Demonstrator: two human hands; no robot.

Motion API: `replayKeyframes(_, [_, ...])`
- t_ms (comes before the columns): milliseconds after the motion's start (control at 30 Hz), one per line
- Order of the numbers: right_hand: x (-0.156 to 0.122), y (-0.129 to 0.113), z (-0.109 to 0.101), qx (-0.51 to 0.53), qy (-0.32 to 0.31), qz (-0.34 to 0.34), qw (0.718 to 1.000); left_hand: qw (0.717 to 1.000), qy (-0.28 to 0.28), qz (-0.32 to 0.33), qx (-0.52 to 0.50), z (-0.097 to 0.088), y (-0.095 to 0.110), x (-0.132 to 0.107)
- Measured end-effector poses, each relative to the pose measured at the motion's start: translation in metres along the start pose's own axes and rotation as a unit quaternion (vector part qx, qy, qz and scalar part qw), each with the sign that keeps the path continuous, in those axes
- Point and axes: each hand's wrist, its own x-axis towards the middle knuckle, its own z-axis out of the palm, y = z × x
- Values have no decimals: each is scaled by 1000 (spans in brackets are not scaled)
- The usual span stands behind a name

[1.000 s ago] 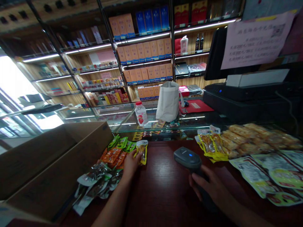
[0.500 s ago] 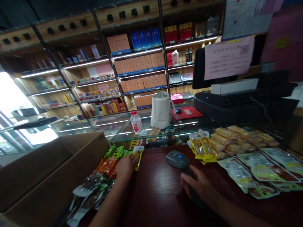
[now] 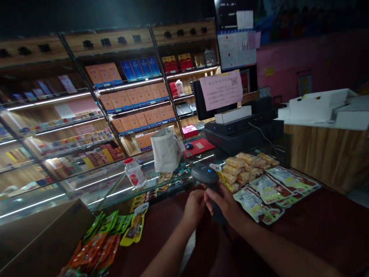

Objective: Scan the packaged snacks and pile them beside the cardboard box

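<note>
My right hand (image 3: 223,204) is wrapped around the grip of a dark handheld barcode scanner (image 3: 205,174), whose blue light is lit. Close against it on the left, my left hand (image 3: 195,207) is curled closed; whatever it may hold is hidden. A yellow-edged snack packet (image 3: 135,227) lies on the dark red counter (image 3: 161,227), beside green packets (image 3: 111,222) and orange packets (image 3: 93,250). Behind the scanner, another yellow packet (image 3: 221,176) is partly covered. Flat silver-and-green packets (image 3: 268,188) and a pile of wrapped golden snacks (image 3: 243,167) lie to the right.
An open cardboard box (image 3: 43,234) stands at the left. Along the glass case are a red-lidded bottle (image 3: 135,174), a white bag (image 3: 165,151) and a red folder (image 3: 200,147). A cash register (image 3: 236,129) with a monitor stands behind. Stocked shelves (image 3: 138,98) line the wall.
The view has turned right. My left hand has left the packets on the left and come up beside the scanner. My right hand still grips the scanner.
</note>
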Motion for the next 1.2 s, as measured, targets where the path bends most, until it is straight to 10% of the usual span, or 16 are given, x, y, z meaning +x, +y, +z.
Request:
replayKeyframes(200, [23,-32,-29,32,64,-75,995,993,37,-104,42,39,42,44])
replayKeyframes(467, [30,-27,-44,46,91,-87,991,978,104,-164,-70,51,43,58])
replayKeyframes(633, [28,-19,-38,44,95,-64,992,955,152,-139,-212,34,26,18])
replayKeyframes(800, [24,-11,-30,16,80,-32,996,866,121,-172,-453,2,19,-44])
replayKeyframes(1200, [7,17,-11,-86,26,35,995,821,45,-229,-522,-36,7,-110])
